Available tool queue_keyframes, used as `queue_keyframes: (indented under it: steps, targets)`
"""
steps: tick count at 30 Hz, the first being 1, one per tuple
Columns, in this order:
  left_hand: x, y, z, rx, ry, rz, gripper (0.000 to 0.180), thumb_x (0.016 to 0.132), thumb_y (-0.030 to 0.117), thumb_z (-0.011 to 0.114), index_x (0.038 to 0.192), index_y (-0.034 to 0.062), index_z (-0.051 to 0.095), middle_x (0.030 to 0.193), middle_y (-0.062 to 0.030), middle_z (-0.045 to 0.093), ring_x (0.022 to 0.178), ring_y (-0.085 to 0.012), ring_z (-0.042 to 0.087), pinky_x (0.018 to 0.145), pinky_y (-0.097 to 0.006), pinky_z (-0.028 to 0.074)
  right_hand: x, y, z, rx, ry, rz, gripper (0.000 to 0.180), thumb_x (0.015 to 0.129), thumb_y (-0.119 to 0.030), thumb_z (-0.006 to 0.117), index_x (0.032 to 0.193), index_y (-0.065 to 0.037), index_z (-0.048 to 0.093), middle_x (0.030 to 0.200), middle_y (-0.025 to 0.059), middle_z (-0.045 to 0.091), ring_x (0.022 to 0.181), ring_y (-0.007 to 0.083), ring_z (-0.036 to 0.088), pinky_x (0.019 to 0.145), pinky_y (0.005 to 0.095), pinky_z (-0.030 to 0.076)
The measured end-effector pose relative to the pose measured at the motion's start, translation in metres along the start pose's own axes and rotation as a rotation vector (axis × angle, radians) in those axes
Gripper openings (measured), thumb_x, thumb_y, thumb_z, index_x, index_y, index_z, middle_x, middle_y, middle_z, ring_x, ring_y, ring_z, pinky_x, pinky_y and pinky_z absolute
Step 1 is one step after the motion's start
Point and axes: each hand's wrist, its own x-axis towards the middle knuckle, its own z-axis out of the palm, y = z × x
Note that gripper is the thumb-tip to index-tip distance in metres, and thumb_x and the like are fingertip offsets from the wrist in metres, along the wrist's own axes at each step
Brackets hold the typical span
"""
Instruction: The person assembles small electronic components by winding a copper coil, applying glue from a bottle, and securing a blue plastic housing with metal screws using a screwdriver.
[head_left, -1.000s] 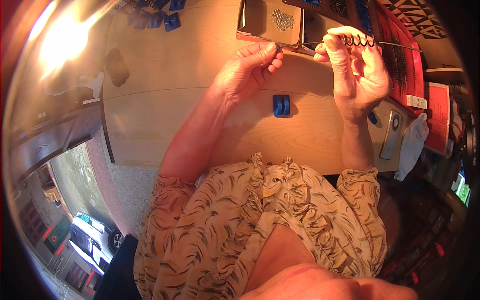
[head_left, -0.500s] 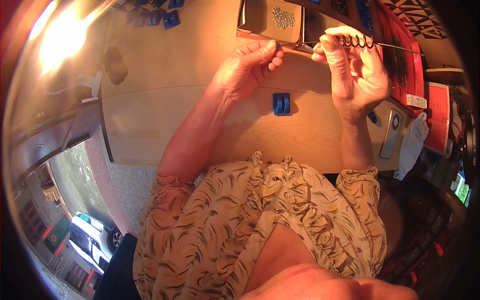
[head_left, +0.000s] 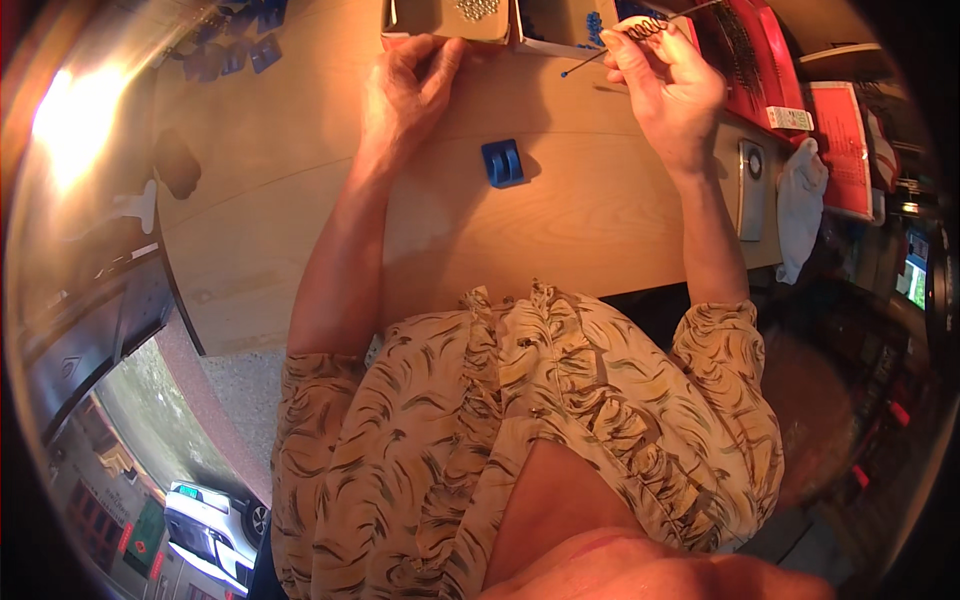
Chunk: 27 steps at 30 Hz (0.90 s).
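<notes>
My right hand (head_left: 670, 90), at the upper right, pinches a thin metal rod (head_left: 585, 66) with a small blue tip at its left end. A black coil spring (head_left: 645, 30) sits around the rod at my fingertips. My left hand (head_left: 410, 95) is at the front wall of a shallow carton (head_left: 450, 38), its fingers curled; whether anything is in them is hidden. Small shiny metal pieces (head_left: 478, 9) lie in that carton. On the table between my forearms rests a blue slotted block (head_left: 503, 163).
Another box (head_left: 548, 47), right of the carton, holds small blue pieces (head_left: 594, 28). A red tray (head_left: 775, 60) with black springs stands at the far right. Nearer are a phone (head_left: 750, 190) and a white cloth or bag (head_left: 800, 215). Several blue blocks (head_left: 265, 53) lie far left.
My left hand has let go of the rod's blue tip and moved left to the carton. The right hand still holds the rod and spring. The whole view has shifted.
</notes>
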Motion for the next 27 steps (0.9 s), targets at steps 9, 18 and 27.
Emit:
queue_keyframes:
  steps: [9, 18, 27]
  targets:
    - [-0.001, 0.017, -0.012, 0.238, -0.041, 0.023, 0.029, 0.095, 0.035, 0.062, 0.1, 0.0109, 0.077, 0.077, -0.0033, 0.072, 0.07, -0.0154, 0.067, 0.067, -0.032, 0.053, 0.01, -0.014, 0.015, -0.207, -0.014, 0.076, 0.007, 0.089, -0.003, 0.068, 0.089, 0.004, 0.064, 0.074, 0.0037, 0.062, 0.068, 0.0095, 0.055, 0.06, 0.0252, 0.046]
    - [-0.001, 0.019, -0.009, 0.133, -0.036, 0.173, 0.024, 0.094, 0.022, 0.058, 0.102, 0.0085, 0.076, 0.086, -0.0081, 0.073, 0.078, -0.0207, 0.068, 0.074, -0.034, 0.053, 0.008, -0.005, 0.016, -0.287, -0.008, -0.089, 0.008, 0.089, -0.004, 0.068, 0.091, 0.003, 0.065, 0.076, 0.0049, 0.064, 0.07, 0.0102, 0.058, 0.063, 0.0259, 0.048]
    - [0.004, 0.016, -0.007, 0.091, -0.034, 0.276, 0.022, 0.094, 0.009, 0.055, 0.104, 0.0055, 0.074, 0.095, -0.0138, 0.074, 0.087, -0.0269, 0.07, 0.083, -0.037, 0.053, 0.004, -0.001, 0.013, -0.29, 0.0, -0.072, 0.006, 0.09, -0.003, 0.068, 0.091, 0.002, 0.066, 0.074, 0.004, 0.064, 0.068, 0.0094, 0.059, 0.061, 0.0255, 0.047]
